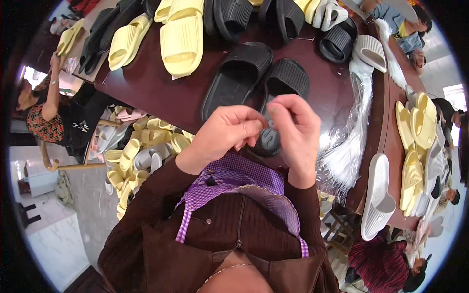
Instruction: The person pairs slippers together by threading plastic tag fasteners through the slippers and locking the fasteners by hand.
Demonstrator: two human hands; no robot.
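Note:
My left hand and my right hand are raised close together in front of my apron, over the table's near edge. Each has its fingertips pinched; anything between them is too small or hidden to make out. Just beyond and partly behind the hands lies a pair of black slide slippers, the left one and the right one. My right hand covers part of the right slipper, whose heel end shows between the hands. Beside my right hand lies a bundle of thin white strands in clear plastic.
The dark red table carries more yellow slippers and black slippers along its far side. A white slipper lies at the right edge. Many slippers are heaped low at left. Other people sit at left and right.

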